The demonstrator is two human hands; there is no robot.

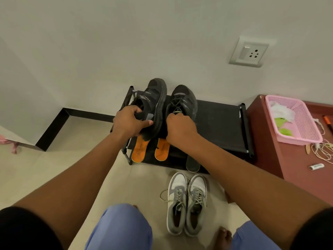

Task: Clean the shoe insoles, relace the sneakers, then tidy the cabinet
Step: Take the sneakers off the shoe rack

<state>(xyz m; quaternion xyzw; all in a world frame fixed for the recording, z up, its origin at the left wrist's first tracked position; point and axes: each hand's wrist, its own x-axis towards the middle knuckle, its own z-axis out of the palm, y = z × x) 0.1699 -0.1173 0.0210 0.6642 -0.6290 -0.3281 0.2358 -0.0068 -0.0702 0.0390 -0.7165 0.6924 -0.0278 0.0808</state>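
Above a low black shoe rack (pixel 221 123) I hold two black sneakers by their heels. My left hand (pixel 129 121) grips the left black sneaker (pixel 156 94), which is tilted onto its side. My right hand (pixel 180 127) grips the right black sneaker (pixel 183 100), which is laced and upright. Two orange insoles (pixel 139 150) (pixel 162 150) lie on the rack top beneath the shoes. A pair of grey and white sneakers (pixel 187 202) with loose laces stands on the floor in front of the rack.
A dark shoe toe (pixel 192 164) pokes out from the rack's lower shelf. A brown cabinet (pixel 292 159) at right carries a pink basket (pixel 297 121), cords, a marker and a small white tube. My knees and bare foot are at the bottom. A wall socket (pixel 249 52) is above.
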